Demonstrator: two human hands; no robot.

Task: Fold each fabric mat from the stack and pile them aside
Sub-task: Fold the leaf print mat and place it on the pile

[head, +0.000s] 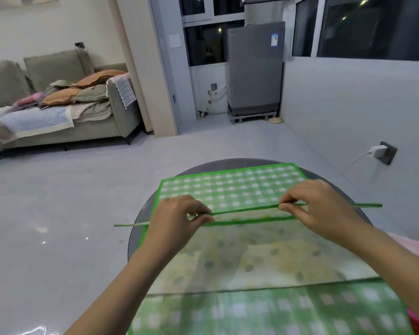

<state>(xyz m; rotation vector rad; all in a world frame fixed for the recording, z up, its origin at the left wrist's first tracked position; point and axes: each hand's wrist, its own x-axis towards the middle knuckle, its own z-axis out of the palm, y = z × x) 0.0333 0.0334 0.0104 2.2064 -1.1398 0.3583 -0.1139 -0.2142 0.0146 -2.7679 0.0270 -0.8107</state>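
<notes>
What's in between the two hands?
In the head view, a raised green edge of the mat runs from the left hand to the right hand. Both pinch it. Behind it lies the green checked mat.

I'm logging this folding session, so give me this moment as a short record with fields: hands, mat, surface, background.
left hand: pinches the mat's green edge
right hand: pinches the same edge
mat: green checked, lifted edge held above a pale floral side
surface: round dark table
background: sofa piled with cushions, grey appliance
</notes>
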